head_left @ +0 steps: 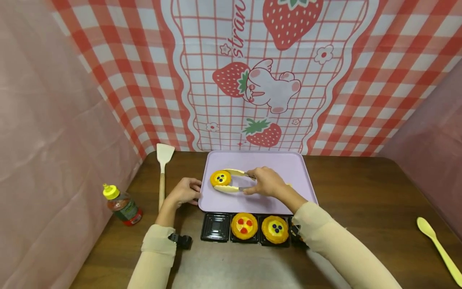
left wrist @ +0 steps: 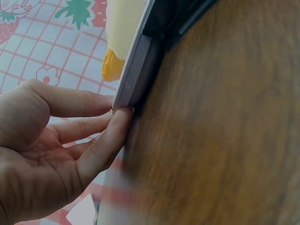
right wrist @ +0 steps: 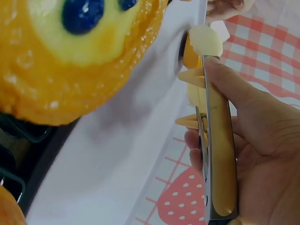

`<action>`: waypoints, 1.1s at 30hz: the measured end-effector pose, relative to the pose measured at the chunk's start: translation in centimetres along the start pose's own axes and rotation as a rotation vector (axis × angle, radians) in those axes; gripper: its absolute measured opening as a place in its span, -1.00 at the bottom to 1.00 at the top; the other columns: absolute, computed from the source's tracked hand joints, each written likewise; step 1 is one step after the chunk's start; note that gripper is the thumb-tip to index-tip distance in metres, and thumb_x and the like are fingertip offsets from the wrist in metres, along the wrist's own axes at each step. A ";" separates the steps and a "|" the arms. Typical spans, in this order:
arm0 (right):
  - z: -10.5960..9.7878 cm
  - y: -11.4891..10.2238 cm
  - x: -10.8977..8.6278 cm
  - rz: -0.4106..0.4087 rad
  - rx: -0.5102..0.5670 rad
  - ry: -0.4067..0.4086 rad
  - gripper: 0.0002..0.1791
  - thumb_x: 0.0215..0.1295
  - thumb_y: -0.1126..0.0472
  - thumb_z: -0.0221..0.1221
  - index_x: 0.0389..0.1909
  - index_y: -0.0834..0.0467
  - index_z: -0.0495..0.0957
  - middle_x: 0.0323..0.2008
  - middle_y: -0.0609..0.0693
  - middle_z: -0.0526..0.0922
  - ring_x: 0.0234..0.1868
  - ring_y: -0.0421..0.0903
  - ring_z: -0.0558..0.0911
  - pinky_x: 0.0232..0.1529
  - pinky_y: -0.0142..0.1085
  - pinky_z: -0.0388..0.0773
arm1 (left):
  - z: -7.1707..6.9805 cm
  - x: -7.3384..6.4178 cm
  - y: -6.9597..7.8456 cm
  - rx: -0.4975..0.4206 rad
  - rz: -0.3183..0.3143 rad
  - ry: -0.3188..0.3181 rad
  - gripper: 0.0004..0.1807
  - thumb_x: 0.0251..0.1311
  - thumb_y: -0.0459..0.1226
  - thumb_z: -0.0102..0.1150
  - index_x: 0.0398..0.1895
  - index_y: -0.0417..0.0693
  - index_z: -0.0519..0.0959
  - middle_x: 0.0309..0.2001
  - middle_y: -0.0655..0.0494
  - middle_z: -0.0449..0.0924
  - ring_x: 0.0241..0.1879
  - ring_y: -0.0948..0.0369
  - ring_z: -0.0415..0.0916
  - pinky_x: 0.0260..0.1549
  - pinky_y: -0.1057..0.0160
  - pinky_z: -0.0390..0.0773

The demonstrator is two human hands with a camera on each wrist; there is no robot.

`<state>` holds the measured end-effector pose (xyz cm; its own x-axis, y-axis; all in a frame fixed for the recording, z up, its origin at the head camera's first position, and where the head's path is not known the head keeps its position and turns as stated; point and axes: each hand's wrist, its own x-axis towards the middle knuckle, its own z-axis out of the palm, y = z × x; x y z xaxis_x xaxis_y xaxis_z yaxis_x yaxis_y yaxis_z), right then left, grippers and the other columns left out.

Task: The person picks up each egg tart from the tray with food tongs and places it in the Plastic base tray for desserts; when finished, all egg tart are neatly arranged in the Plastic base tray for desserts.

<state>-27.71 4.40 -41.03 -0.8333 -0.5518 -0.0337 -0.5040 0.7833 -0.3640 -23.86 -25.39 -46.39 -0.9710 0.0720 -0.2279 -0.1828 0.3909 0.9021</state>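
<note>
My right hand [head_left: 267, 182] grips a pair of tongs [head_left: 227, 188] with cream tips and metal arms. The tips lie either side of a tart [head_left: 220, 178] topped with blue berries, over the left part of a lilac tray [head_left: 252, 205]. At the tray's left edge my left hand [head_left: 188, 191] pinches the rim, thumb and fingers meeting it in the left wrist view. Large in the right wrist view is another blue-berried tart [right wrist: 89, 89], in front of the tray.
Along the tray's front runs a black compartment box [head_left: 215, 228], its leftmost compartment bare, with a red-topped tart [head_left: 244, 226] beside it. A spatula [head_left: 162, 172] and a yellow-capped squeeze bottle [head_left: 124, 206] are at left. A yellow spoon [head_left: 438, 245] lies far right.
</note>
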 end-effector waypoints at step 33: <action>-2.0 -1.0 -6.8 -0.225 -0.003 0.091 -0.25 0.08 -0.16 0.42 0.21 0.21 0.57 -0.10 0.05 0.71 -0.18 -0.05 0.61 -0.20 -0.15 0.62 | 0.1 -0.2 0.2 0.014 0.008 0.000 -0.48 0.02 -0.61 0.21 0.14 -0.54 0.43 -0.25 -0.24 0.47 -0.42 0.07 0.54 -0.48 0.08 0.75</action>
<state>-21.97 7.92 -38.51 -0.7168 -0.6846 0.1322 -0.6800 0.6445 -0.3496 -23.70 -25.28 -46.19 -0.9726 0.0750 -0.2202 -0.1724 0.4031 0.8988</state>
